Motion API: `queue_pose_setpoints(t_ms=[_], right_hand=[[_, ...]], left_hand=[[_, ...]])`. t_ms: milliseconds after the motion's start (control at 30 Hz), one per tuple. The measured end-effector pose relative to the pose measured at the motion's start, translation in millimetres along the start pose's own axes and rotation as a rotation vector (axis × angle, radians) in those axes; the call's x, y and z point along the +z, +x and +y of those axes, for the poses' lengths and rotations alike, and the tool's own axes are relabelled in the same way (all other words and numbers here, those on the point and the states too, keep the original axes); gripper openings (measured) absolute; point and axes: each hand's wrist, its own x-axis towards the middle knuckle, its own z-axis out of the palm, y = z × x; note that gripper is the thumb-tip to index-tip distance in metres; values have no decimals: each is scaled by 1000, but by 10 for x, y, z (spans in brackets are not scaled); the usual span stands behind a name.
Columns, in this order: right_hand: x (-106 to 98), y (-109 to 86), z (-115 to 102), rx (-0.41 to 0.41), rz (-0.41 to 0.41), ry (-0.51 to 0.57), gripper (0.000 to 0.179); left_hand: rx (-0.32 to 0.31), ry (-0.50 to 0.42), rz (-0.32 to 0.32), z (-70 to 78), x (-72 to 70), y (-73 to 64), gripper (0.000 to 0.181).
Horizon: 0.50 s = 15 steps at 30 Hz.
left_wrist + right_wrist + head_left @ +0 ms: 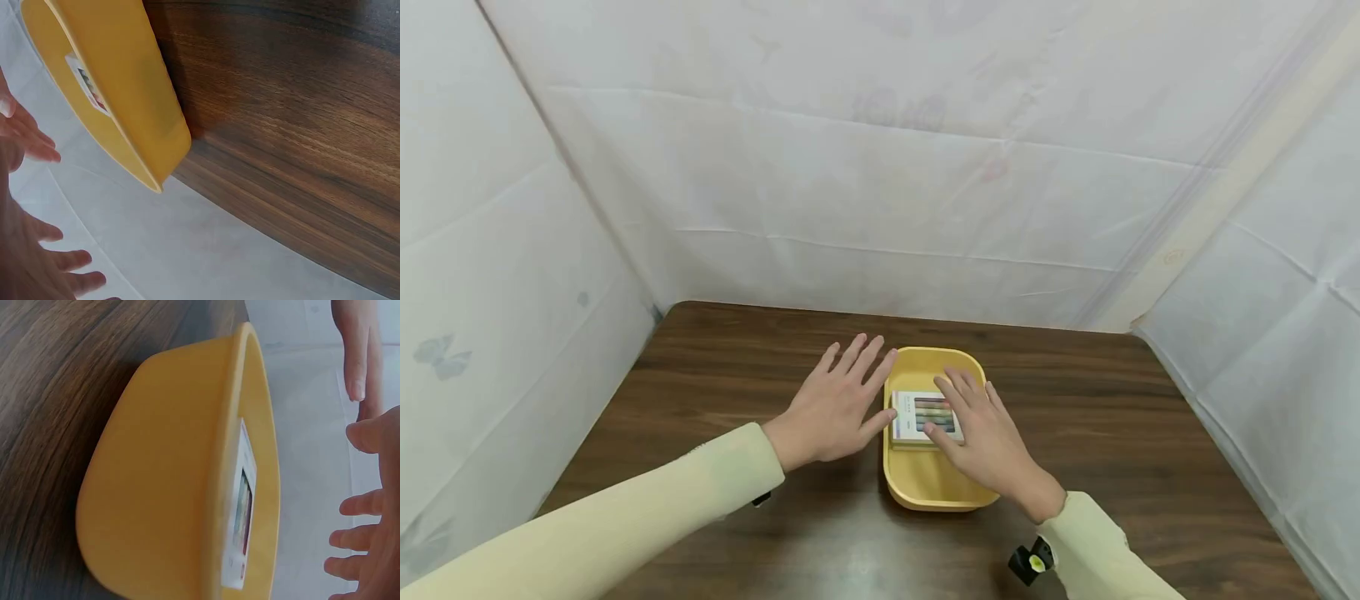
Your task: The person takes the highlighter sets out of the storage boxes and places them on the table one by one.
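Note:
A yellow plastic bin [925,492] with rounded corners stands on the dark wooden table. Inside it lies a flat white box [906,421], whose dark window shows a row of coloured sticks. My left hand [835,408] is spread above the bin's left side, fingers straight, holding nothing. Over the bin's right side hovers my right hand [988,433], fingers extended and nothing in its grasp; it overlaps part of the box in the head view. Both wrist views show the hands up above the rim of the bin [240,381], with the white box [87,84] showing just past its edge.
White cloth walls [880,183] enclose the table at the back and on both sides. The wooden tabletop [1112,417] extends left and right of the bin. A small black device [1030,562] is worn at the right wrist.

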Motion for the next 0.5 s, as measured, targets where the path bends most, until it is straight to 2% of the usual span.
queue_pose_setpoints(t_ms=[200, 333, 500], right_hand=[[25, -80, 66, 17, 27, -28, 66], [10, -129, 116, 26, 37, -36, 64], [-16, -197, 151, 40, 27, -49, 63]], left_hand=[[61, 27, 39, 34, 3, 38, 69], [77, 35, 62, 52, -1, 58, 68], [88, 31, 61, 57, 1, 65, 68]])
